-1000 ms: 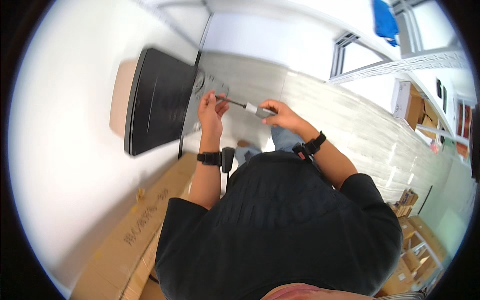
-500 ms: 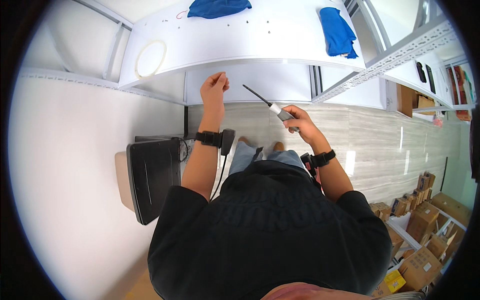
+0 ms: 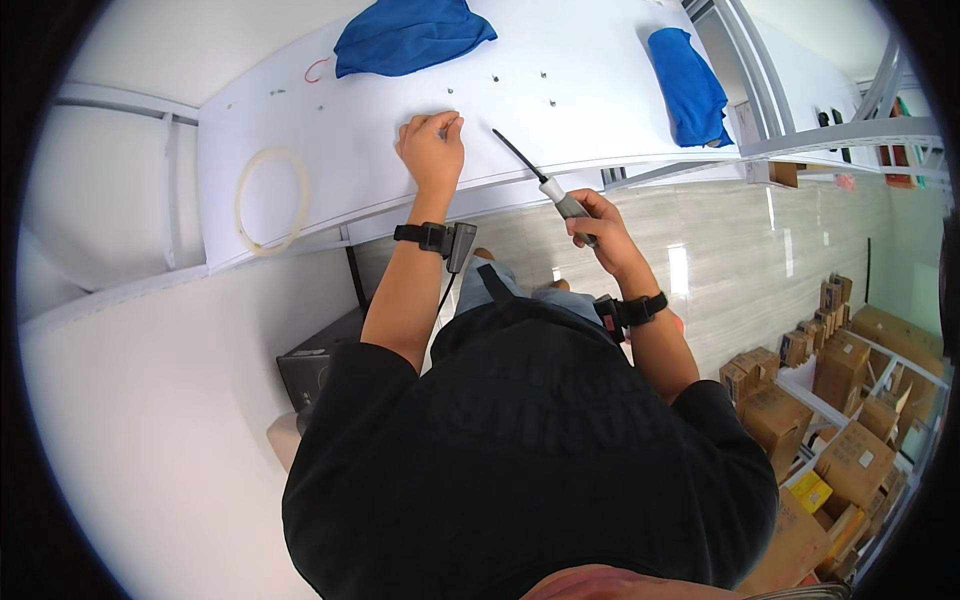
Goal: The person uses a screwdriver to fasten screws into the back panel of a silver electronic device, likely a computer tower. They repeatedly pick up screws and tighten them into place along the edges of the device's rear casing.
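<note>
My right hand (image 3: 606,235) is wrapped round the grey and white handle of a screwdriver (image 3: 564,202). Its dark shaft slants up and left over the front part of the white tabletop (image 3: 610,115). My left hand (image 3: 433,158) hovers over the same table, left of the screwdriver's tip, with thumb and fingers pinched together. Whatever it may hold is too small to make out. Beyond my hands, several small screw-like pieces lie scattered, one dark piece (image 3: 495,79) among them. A blue cloth (image 3: 410,38) lies bunched at the back.
A pale ring (image 3: 243,205) lies at the table's left end, with a thin red loop (image 3: 314,72) farther back. Another blue cloth (image 3: 688,88) is folded at the right. A metal frame post (image 3: 745,65) rises at the right; cardboard boxes (image 3: 855,465) fill the lower right.
My view has shifted toward the table, which now fills more of the picture. My left hand has come over the tabletop, still pinched. The screwdriver stays in my right hand, its tip now above the table.
</note>
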{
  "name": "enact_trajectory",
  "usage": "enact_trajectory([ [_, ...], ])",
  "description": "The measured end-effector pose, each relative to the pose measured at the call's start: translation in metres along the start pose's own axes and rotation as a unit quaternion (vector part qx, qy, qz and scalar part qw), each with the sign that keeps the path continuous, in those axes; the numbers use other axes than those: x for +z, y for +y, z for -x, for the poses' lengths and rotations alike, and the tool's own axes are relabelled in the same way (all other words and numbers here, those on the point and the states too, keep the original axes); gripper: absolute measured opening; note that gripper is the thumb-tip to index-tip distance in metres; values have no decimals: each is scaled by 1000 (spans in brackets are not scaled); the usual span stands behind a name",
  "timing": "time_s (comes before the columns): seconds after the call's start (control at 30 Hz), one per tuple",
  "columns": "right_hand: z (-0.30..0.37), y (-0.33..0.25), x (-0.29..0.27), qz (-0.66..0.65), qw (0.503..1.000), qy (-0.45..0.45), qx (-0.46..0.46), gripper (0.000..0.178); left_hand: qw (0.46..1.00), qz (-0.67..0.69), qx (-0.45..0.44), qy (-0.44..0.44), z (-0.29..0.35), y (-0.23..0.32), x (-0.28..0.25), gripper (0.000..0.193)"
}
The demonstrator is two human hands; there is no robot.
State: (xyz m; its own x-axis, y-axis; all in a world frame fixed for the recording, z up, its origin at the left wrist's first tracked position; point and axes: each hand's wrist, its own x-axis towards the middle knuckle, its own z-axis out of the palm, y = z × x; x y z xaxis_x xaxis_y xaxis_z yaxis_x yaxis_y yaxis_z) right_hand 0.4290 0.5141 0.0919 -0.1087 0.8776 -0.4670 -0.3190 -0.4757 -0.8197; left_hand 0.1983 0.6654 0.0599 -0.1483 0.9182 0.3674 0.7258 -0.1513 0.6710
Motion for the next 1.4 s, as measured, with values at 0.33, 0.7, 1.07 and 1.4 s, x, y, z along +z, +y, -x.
enact_trajectory([
  [0.33,-16,-5,-10,11,1000,5,16,31,997,-70,-12,-16,-10,6,6,11],
  [0.7,-56,17,13,135,939,-278,147,30,895,286,-265,215,139,-5,-65,18],
  [1.07,50,170,134,351,743,-496,281,32,598,483,-498,402,406,-27,-184,29],
  [1.4,191,328,153,335,745,-433,381,35,532,529,-525,402,601,-88,-261,26],
])
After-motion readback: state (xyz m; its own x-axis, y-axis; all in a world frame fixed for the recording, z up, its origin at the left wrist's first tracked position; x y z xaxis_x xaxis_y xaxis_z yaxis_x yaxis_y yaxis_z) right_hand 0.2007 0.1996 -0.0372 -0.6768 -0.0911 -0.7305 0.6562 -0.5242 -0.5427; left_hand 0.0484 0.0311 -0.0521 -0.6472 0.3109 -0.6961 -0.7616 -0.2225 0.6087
